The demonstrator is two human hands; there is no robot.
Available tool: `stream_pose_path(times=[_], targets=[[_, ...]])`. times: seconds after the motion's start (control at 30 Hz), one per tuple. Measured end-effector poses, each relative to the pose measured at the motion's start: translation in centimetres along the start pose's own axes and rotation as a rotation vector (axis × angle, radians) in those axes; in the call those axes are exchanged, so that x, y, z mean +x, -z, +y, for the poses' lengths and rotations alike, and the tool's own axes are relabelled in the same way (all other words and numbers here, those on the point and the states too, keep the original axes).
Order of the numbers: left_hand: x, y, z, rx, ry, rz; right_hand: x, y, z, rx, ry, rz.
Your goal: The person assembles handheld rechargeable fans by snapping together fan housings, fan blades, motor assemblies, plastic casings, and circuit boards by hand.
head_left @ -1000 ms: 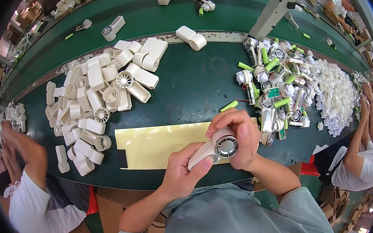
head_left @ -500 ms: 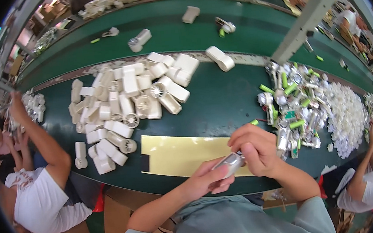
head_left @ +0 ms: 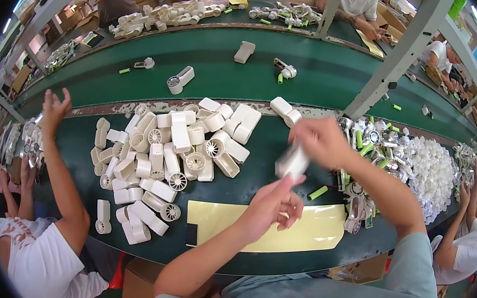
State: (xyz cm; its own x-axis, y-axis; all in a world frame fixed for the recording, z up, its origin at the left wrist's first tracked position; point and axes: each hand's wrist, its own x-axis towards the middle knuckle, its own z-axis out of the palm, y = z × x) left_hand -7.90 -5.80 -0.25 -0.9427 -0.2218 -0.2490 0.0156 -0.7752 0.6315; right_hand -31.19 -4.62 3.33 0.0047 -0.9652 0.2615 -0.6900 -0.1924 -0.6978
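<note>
My right hand (head_left: 323,143), smeared by motion, is closed on a whitish handheld casing (head_left: 293,163) with a rounded end. It is held above the bench, left of the pile of silver parts (head_left: 372,150). My left hand (head_left: 272,210) lies just below the casing, palm turned inward with fingers loosely apart. Its thumb tip overlaps the casing's lower end; contact is unclear. Beneath my hands, a yellow sheet (head_left: 216,220) lies on the green bench (head_left: 254,188). A green cylindrical battery (head_left: 318,192) sits at the sheet's far right side.
Cream fan casings (head_left: 179,133) are heaped at left; small translucent white pieces (head_left: 428,168) at far right. Beyond a ledge runs a green conveyor (head_left: 207,60) with scattered parts. A metal post (head_left: 392,48) rises at right. A co-worker's arm (head_left: 62,171) is raised at left.
My right hand has lifted away from the sheet with the casing. My left hand has loosened its hold on it. The whole view has shifted, bringing more of the far side into sight.
</note>
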Motion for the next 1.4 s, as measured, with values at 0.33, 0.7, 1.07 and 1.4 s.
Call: stream_pose_path(times=[0.33, 0.7, 1.07, 1.4], targets=[[9.3, 1.9, 3.9, 1.757, -0.586, 0.516, 10.3, 0.4, 17.9, -0.650, -0.489, 0.600], [16.6, 6.5, 6.8, 2.268, -0.895, 0.175, 16.7, -1.6, 19.0, -0.428, -0.355, 0.319], [-2.4, 1.3, 0.0, 0.264, -0.391, 0.279, -2.7, 6.6, 0.3, 0.526, -0.115, 0.250], [-4.7, 0.0, -5.6, -0.008, -0.010, 0.223, -13.3, 2.4, -8.1, 0.753, 0.008, 0.062]])
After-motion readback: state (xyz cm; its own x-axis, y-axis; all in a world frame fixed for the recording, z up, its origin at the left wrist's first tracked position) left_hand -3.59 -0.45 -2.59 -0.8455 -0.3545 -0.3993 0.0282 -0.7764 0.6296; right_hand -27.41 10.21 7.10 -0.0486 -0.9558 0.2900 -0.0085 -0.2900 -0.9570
